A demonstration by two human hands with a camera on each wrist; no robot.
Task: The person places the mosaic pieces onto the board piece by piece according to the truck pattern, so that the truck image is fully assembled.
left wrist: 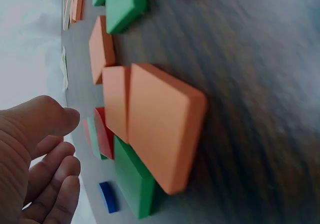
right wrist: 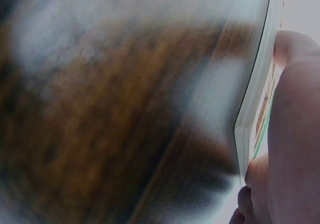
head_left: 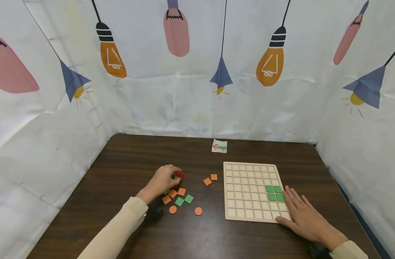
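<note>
"Where do the tiles point(head_left: 182, 191) lie?"
"Left of the board point(head_left: 244, 196), a red tile point(head_left: 181, 175) at the left hand point(head_left: 161, 181); whether its curved fingers grip any, I cannot tell."
"The right hand point(head_left: 305, 217)?"
"Fingers straight, thumb apart, at the board's right edge."

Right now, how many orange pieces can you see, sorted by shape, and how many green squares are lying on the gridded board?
Orange squares: 5
Orange discs: 2
Green squares on the gridded board: 4
Total in view: 11
</note>
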